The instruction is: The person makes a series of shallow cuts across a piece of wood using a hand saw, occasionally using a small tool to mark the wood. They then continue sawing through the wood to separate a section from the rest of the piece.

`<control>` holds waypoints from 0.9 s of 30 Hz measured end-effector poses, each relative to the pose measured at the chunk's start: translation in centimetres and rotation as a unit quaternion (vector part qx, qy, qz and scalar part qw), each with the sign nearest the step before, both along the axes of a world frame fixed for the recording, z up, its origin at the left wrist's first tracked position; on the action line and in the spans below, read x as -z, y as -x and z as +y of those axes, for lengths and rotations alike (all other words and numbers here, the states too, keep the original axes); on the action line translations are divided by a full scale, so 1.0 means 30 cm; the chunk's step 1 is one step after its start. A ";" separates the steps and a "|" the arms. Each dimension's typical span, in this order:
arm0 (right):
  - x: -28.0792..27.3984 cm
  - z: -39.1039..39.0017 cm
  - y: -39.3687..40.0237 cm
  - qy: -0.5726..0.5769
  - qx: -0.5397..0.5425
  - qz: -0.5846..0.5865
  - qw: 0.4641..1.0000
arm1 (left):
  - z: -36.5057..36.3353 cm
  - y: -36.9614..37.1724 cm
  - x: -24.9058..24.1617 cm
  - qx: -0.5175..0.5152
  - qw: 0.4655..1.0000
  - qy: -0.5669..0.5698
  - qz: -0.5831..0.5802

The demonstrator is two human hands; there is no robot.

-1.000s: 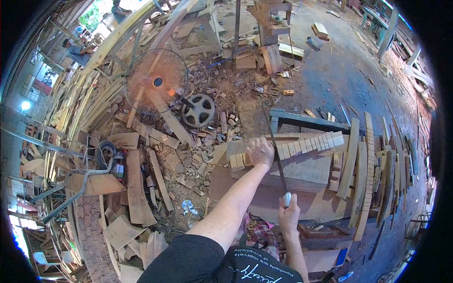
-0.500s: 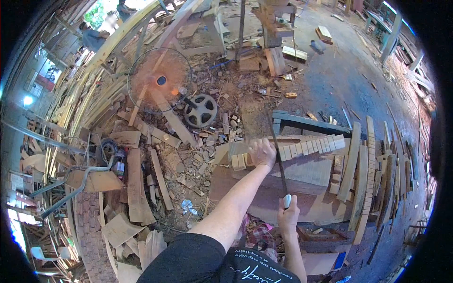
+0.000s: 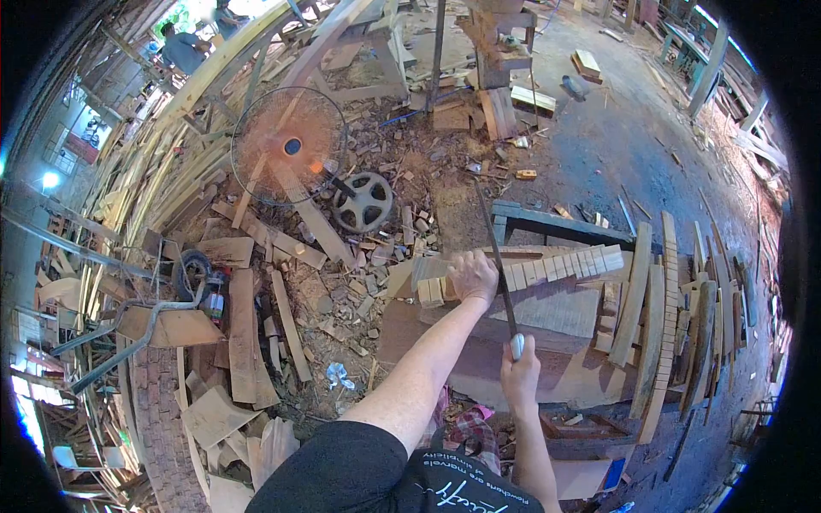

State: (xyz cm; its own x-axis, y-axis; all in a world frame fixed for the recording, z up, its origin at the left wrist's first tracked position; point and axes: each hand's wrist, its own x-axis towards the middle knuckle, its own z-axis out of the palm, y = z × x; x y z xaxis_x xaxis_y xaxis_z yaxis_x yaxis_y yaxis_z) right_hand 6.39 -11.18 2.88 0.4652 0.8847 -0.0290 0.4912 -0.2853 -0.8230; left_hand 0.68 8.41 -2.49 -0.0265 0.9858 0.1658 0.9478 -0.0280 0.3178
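My left hand (image 3: 474, 277) presses down on a pale strip of wood (image 3: 560, 268) that has a row of crosswise cuts along it. Its fingers are bent over the strip's near-left part. My right hand (image 3: 521, 374) is wrapped around the light-coloured handle of a long, narrow handsaw (image 3: 503, 275). The dark blade lies across the strip just right of my left hand and points away from me. Teeth are too small to make out. Beneath the strip is a broad wooden block (image 3: 547, 316) serving as a support.
A round fan (image 3: 292, 147) stands front left beside a spoked wheel (image 3: 363, 203). More curved strips (image 3: 665, 316) lean at the right. Wood scraps cover the ground, and a wheelbarrow-like metal frame (image 3: 154, 321) is at left. Other people (image 3: 184, 50) are far off, upper left.
My right hand has pushed the handsaw forward, away from me, along the cut. My left hand stays in nearly the same place on the strip.
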 end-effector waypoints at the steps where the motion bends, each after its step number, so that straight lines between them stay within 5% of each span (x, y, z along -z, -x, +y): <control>1: 0.016 0.046 -0.006 -0.001 -0.003 0.004 1.000 | -0.001 0.000 0.003 0.000 1.000 0.000 0.000; 17: 0.014 0.048 -0.002 0.008 0.006 -0.007 1.000 | 0.001 0.000 0.008 0.002 1.000 -0.001 -0.012; 23: -0.025 -0.138 0.002 0.020 0.000 0.001 1.000 | 0.006 -0.003 -0.017 -0.005 0.999 0.031 0.006; 27: -0.013 -0.017 -0.005 0.018 0.009 0.008 1.000 | 0.006 -0.002 0.012 -0.001 1.000 -0.009 0.003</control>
State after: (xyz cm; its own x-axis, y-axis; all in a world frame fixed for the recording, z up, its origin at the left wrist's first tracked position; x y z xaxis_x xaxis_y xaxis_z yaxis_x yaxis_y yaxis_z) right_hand 6.54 -11.69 3.28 0.4804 0.8745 -0.0673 0.4731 -0.3229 -0.8197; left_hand 0.73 8.58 -2.86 -0.0282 0.9827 0.1829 0.9496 -0.0309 0.3121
